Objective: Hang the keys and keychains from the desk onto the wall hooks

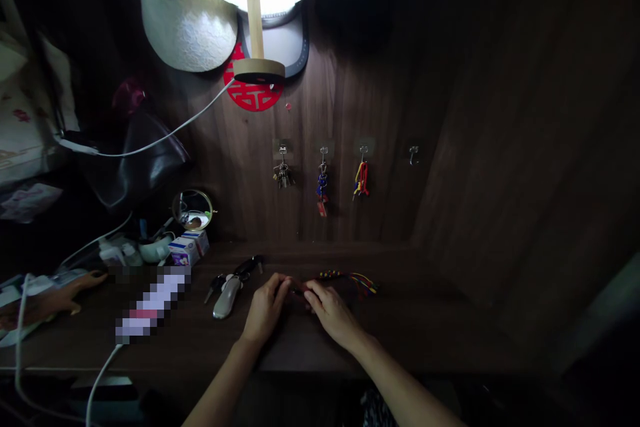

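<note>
the left hand (267, 305) and right hand (330, 310) pinch a small dark piece (299, 286) between their fingertips, over the surface (425, 320), nearer its back edge than its front. it looks light and perhaps bendable, best taken by its two ends. fingers and dimness hide its shape and material; whether the colored cord (331, 274) beside the right hand joins it, i cannot tell.

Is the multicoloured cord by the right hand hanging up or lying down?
Lying down: the cord is on the desk beyond the right hand, strands fanned out.
</note>
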`<state>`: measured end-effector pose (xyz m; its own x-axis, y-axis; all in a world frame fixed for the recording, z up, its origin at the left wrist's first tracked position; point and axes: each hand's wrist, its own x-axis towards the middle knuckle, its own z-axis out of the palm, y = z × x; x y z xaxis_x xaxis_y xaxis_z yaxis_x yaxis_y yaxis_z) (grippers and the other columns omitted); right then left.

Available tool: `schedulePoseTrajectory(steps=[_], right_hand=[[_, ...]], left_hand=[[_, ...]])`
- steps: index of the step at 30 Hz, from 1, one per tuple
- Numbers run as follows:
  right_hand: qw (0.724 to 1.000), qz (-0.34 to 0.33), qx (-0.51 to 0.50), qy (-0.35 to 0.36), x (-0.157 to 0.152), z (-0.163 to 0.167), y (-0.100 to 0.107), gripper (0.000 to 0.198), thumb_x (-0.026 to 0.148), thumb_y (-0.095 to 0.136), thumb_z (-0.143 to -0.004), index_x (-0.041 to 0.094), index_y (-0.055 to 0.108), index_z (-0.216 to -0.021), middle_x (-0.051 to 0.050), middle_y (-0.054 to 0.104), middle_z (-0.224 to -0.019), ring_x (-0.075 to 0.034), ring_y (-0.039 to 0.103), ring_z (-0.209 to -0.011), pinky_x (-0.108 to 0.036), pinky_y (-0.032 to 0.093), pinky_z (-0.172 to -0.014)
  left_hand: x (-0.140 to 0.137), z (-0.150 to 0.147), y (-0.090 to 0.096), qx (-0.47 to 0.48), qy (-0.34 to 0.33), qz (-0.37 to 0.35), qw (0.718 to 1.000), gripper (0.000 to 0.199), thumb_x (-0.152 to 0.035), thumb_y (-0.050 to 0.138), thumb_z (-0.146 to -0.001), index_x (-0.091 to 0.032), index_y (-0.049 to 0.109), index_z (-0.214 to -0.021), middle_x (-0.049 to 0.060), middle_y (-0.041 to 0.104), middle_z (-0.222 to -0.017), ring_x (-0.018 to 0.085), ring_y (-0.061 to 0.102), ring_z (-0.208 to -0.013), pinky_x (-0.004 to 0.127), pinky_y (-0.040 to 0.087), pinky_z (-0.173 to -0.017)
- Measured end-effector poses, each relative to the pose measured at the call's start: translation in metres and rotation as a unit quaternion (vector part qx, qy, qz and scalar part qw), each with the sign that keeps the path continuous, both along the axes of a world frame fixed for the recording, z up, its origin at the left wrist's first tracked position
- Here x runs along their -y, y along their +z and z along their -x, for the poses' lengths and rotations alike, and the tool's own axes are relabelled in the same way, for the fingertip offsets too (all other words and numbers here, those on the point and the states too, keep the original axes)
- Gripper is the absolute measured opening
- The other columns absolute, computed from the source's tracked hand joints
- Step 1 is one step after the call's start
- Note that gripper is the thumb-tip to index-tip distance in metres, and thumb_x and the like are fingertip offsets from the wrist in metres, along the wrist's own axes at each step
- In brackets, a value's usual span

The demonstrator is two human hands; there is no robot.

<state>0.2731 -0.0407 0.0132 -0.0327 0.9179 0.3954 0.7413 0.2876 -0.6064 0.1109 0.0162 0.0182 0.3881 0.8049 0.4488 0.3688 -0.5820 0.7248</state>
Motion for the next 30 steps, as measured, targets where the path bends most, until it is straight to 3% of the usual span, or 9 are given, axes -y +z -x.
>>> schedulePoseTrajectory(steps=[9,15,19,24,30], right_hand=[[0.993,-0.021,-0.112,-0.016,-0.005,-0.011,-0.001,0.035,0.043,0.032,-0.089,0.02,0.052,-0.072,0.004,0.046,-0.055,-0.012,0.046,-0.054,-0.022,0.032,-0.053],[0.98,-0.057,-0.178,-0.069,-0.014,-0.041,0.016,0.039,0.051,0.036,-0.085,0.02,0.05,-0.065,0.006,0.039,-0.05,-0.01,0.04,-0.049,-0.022,0.03,-0.05],[0.959,-0.127,-0.223,-0.119,-0.026,-0.071,0.047,0.038,0.053,0.04,-0.08,0.02,0.05,-0.065,0.007,0.037,-0.047,-0.01,0.037,-0.046,-0.022,0.029,-0.047],[0.918,-0.254,-0.243,-0.184,-0.052,-0.111,0.103,0.033,0.047,0.045,-0.077,0.02,0.046,-0.058,0.007,0.038,-0.047,-0.009,0.034,-0.045,-0.021,0.028,-0.047],[0.87,-0.314,-0.294,-0.241,-0.087,-0.14,0.157,0.026,0.036,0.045,-0.076,0.02,0.045,-0.055,0.006,0.041,-0.045,-0.009,0.038,-0.045,-0.021,0.031,-0.048]], left_hand=[[-0.002,0.0,-0.001,0.025,0.02,0.006,0.999,0.033,-0.046,0.037,-0.087,-0.021,0.058,-0.089,0.0,0.063,-0.069,0.014,0.059,-0.063,0.022,0.046,-0.062],[-0.004,0.002,-0.004,0.026,0.04,0.008,0.999,0.036,-0.049,0.034,-0.087,-0.021,0.056,-0.09,-0.001,0.06,-0.064,0.014,0.058,-0.059,0.022,0.044,-0.06],[-0.003,0.001,-0.003,0.014,0.03,0.021,0.999,0.037,-0.05,0.032,-0.087,-0.021,0.055,-0.09,-0.002,0.058,-0.063,0.014,0.058,-0.059,0.022,0.043,-0.06],[-0.007,-0.001,-0.006,-0.047,0.01,0.053,0.997,0.034,-0.046,0.031,-0.088,-0.022,0.055,-0.088,-0.002,0.059,-0.065,0.014,0.058,-0.06,0.022,0.041,-0.06],[-0.015,-0.004,-0.01,-0.089,-0.001,0.069,0.994,0.033,-0.042,0.03,-0.089,-0.022,0.056,-0.082,0.0,0.064,-0.071,0.014,0.061,-0.068,0.021,0.04,-0.064]])
